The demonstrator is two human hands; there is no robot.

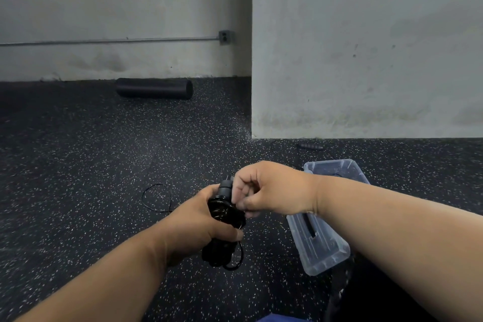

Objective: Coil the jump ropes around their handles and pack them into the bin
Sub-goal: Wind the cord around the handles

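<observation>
My left hand (pixel 198 219) grips the black handles of a jump rope (pixel 224 210), with glossy cord wound round them. My right hand (pixel 266 188) pinches the cord at the top of that bundle, fingers curled. A loose loop of the thin black cord (pixel 156 197) lies on the floor to the left of my hands. The clear plastic bin (pixel 322 246) sits on the floor to the right, partly hidden by my right forearm. Something dark lies inside it. Another black handle (pixel 311 145) lies by the wall beyond the bin.
A black foam roller (pixel 154 88) lies against the far wall at the left. A grey wall corner (pixel 252 136) juts out ahead. The floor is dark speckled rubber. Dark fabric (pixel 342 285) sits beside the bin's near end.
</observation>
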